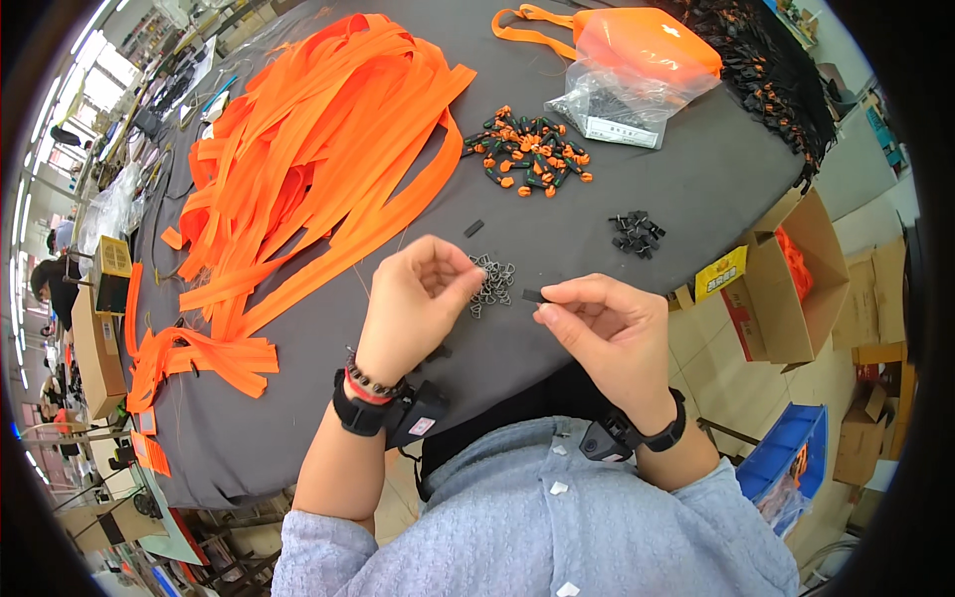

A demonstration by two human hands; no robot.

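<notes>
My right hand pinches a small flat black piece between thumb and forefinger, its end sticking out to the left. My left hand is closed, fingertips pressed together beside a little heap of wire metal links. Whatever those left fingertips hold is too small or hidden to name. Beyond the left hand, a short black strip lies alone on the dark cloth-covered table. A small pile of black plastic parts sits to the far right of the links.
Long orange zipper tapes heap over the table's left side. Black-and-orange pulls lie farther back, near a clear plastic bag and an orange pouch. Off the right edge stand a cardboard box and a blue bin.
</notes>
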